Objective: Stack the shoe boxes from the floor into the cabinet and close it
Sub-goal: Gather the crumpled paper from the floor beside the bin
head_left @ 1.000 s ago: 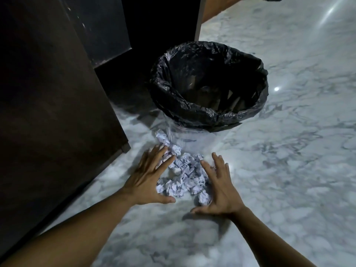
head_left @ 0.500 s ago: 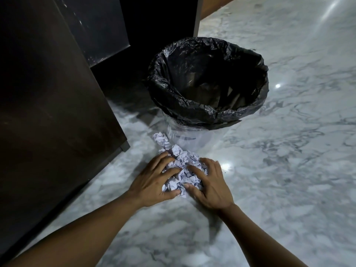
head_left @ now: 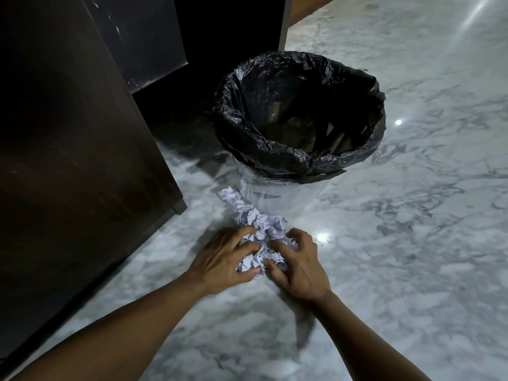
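Shoe boxes appear nowhere in frame. Centre-low, the left hand (head_left: 224, 259) and right hand (head_left: 298, 264) curl their fingers around a pile of crumpled paper balls (head_left: 261, 237) on the marble floor (head_left: 412, 243), just below a black-lined bin (head_left: 298, 116); a dark cabinet (head_left: 68, 147) fills the left.

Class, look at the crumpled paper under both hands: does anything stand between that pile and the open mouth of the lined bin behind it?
Nothing visible does. The crumpled paper lies on the marble floor directly before the bin, gathered by the left hand and right hand.
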